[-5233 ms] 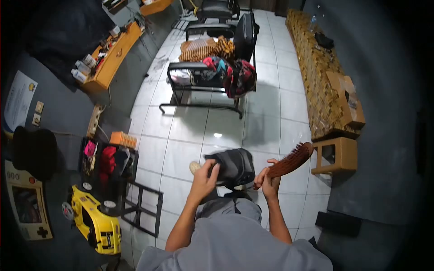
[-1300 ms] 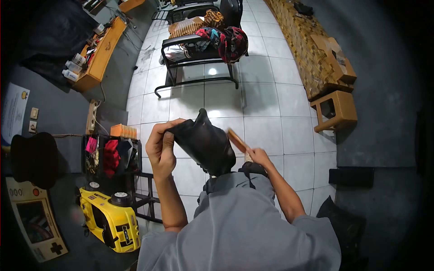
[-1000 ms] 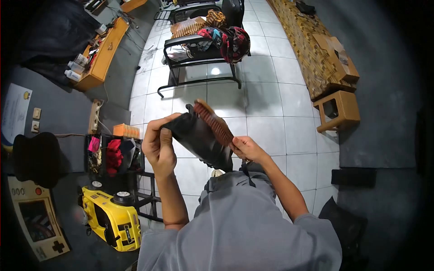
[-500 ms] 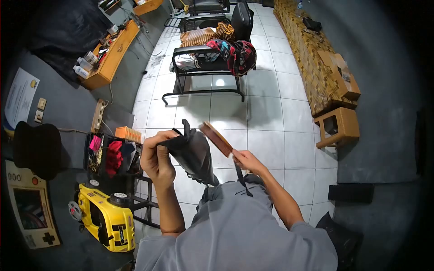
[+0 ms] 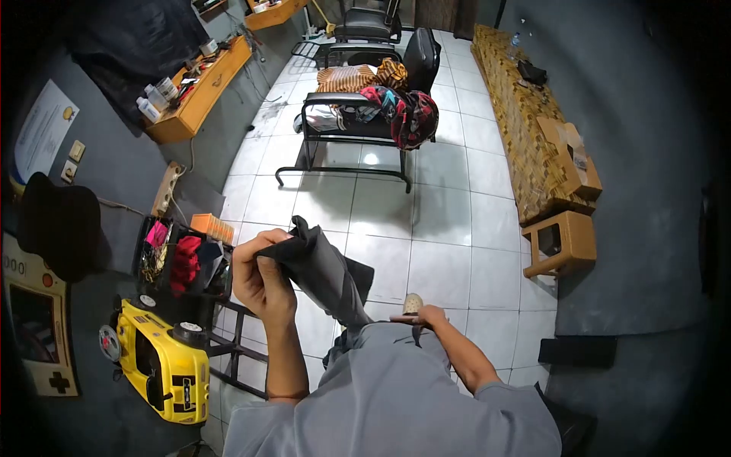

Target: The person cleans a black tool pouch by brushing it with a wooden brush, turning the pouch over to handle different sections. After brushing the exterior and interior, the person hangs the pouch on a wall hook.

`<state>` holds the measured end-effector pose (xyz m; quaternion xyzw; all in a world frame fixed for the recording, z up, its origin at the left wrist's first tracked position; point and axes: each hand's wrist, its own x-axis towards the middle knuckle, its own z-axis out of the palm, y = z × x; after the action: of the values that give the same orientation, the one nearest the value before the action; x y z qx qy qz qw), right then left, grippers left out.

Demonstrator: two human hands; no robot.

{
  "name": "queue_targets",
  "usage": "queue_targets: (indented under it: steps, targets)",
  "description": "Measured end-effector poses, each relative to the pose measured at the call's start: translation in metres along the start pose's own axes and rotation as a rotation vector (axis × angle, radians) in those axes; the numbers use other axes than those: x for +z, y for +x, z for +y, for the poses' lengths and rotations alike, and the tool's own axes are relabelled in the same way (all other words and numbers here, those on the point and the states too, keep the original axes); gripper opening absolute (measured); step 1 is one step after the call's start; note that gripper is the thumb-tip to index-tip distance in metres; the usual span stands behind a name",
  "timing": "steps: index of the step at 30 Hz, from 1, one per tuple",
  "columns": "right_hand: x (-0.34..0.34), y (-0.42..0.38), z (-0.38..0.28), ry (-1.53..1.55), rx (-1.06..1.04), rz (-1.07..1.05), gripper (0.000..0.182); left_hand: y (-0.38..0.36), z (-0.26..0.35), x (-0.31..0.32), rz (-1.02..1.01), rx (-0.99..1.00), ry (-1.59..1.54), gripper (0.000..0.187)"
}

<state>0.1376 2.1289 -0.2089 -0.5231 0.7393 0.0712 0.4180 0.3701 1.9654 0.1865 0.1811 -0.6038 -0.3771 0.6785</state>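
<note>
Right hand (image 5: 431, 317) lowered, fingers gripping brush (image 5: 402, 318), left hand (image 5: 266, 283) raised, forearm upright, fingers pinching black item (image 5: 318, 273)

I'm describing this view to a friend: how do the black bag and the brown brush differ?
The bag is black and creased; the brush is brown and straight-edged. The bag is raised in the left hand, while the brush is lower, in the right hand. Much of the bag shows, but only a thin strip of the brush does. Both are held.
</note>
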Motion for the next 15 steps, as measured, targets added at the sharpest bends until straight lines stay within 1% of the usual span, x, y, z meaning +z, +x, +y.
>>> queue_targets:
  steps: [1,2,3,4,5,6,7,8,9,10,12,13,14,15]
  targets:
    - [0.006,0.012,0.010,0.049,0.015,-0.007,0.059,0.002,0.005,0.000,-0.036,-0.013,0.059,0.015]
    - [0.008,0.023,0.018,0.098,0.031,-0.013,0.059,0.001,0.006,-0.004,-0.109,-0.055,0.156,0.011]
    - [0.001,0.029,0.013,0.151,-0.009,0.122,0.060,0.003,0.007,-0.001,-0.165,-0.010,0.247,0.007]
    - [-0.022,0.018,-0.004,0.329,-0.072,0.198,0.057,0.005,0.008,0.002,-0.222,0.032,0.337,0.009]
    - [-0.062,-0.013,-0.035,0.510,-0.134,0.271,0.056,0.005,0.010,0.002,-0.298,0.023,0.460,0.018]
    - [-0.099,-0.043,-0.067,0.841,-0.229,0.168,0.056,0.003,0.007,0.008,-0.281,0.069,0.494,0.022]
    - [-0.131,-0.072,-0.097,1.172,-0.321,0.055,0.057,0.002,0.006,0.012,-0.298,0.073,0.532,0.024]
    - [-0.155,-0.101,-0.119,1.231,-0.461,0.026,0.055,0.002,0.005,0.014,-0.317,0.076,0.570,0.025]
    - [-0.175,-0.128,-0.138,1.289,-0.600,-0.006,0.052,0.002,0.009,0.018,-0.346,-0.013,0.597,0.019]
    - [-0.181,-0.140,-0.148,1.343,-0.740,-0.037,0.050,0.001,0.008,0.020,-0.352,-0.033,0.588,0.020]
    - [-0.174,-0.139,-0.156,1.328,-0.788,-0.067,0.052,0.000,0.007,0.023,-0.359,-0.060,0.566,0.022]
    - [-0.171,-0.137,-0.157,1.320,-0.816,-0.080,0.054,0.000,0.005,0.022,-0.348,-0.006,0.573,0.020]
    - [-0.162,-0.123,-0.143,1.280,-0.693,-0.203,0.049,0.000,0.006,0.021,-0.310,-0.016,0.552,0.018]
    - [-0.135,-0.091,-0.125,1.073,-0.635,0.005,0.046,0.000,0.008,0.019,-0.272,-0.027,0.531,0.016]
